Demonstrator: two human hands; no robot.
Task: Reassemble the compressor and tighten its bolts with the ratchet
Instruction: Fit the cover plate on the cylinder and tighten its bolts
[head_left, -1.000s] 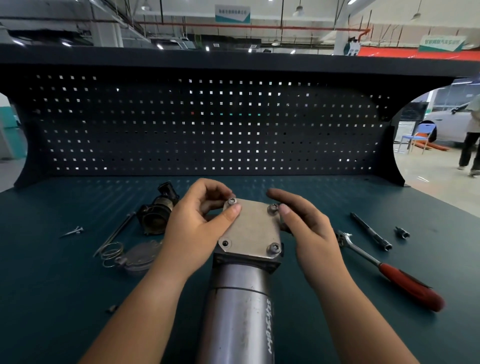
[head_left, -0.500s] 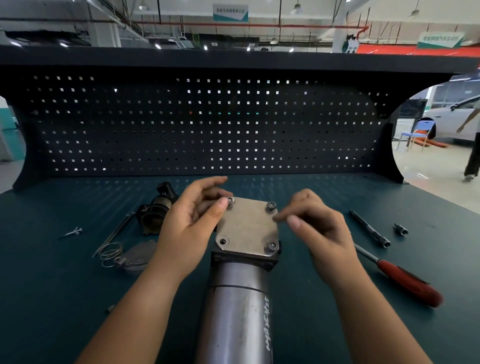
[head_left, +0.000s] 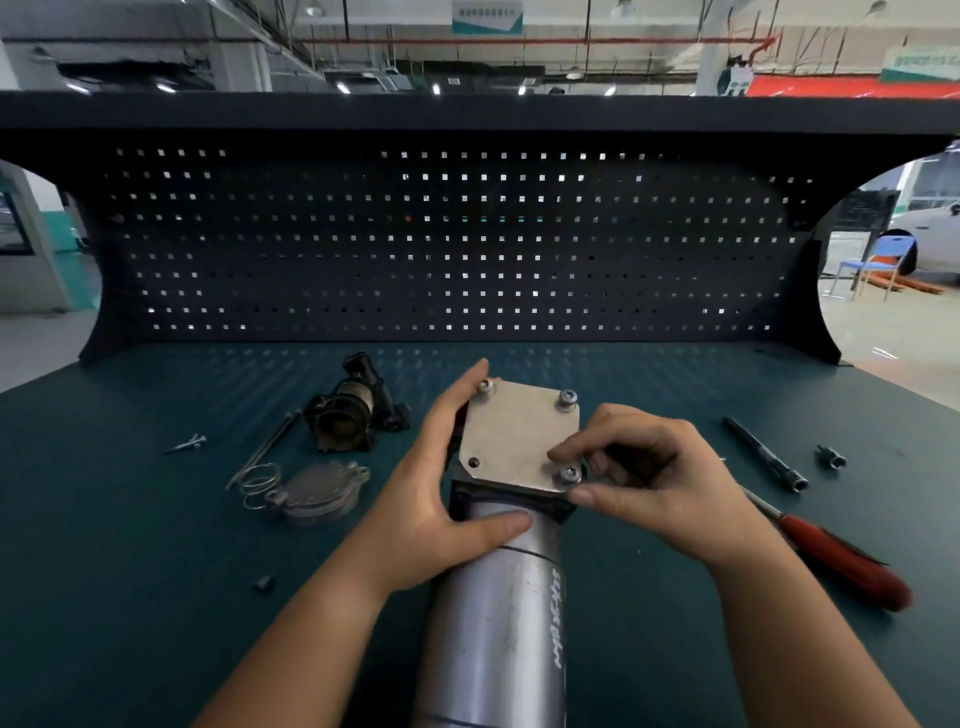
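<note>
The compressor, a shiny steel cylinder (head_left: 498, 623), stands in the middle of the bench with a square metal end plate (head_left: 517, 436) on top. Bolts sit in the plate's far left (head_left: 486, 385), far right (head_left: 567, 398) and near right (head_left: 567, 474) corners; the near left hole (head_left: 474, 461) shows no bolt. My left hand (head_left: 431, 499) grips the cylinder just under the plate, thumb across the front. My right hand (head_left: 644, 478) pinches the near right bolt between thumb and forefinger. The ratchet (head_left: 841, 561) with its red handle lies to the right, partly behind my right wrist.
To the left lie a dark valve housing (head_left: 353, 410), a round grey cover (head_left: 317, 491), a wire spring (head_left: 257, 480), a thin rod (head_left: 270, 447), a small screw (head_left: 189, 443) and a small nut (head_left: 264, 584). An extension bar (head_left: 763, 452) and a socket (head_left: 829, 457) lie right. A pegboard (head_left: 467, 244) closes the back.
My left hand dropped from the far left bolt to grip the cylinder below the plate. My right hand moved from the far right bolt down to the near right one.
</note>
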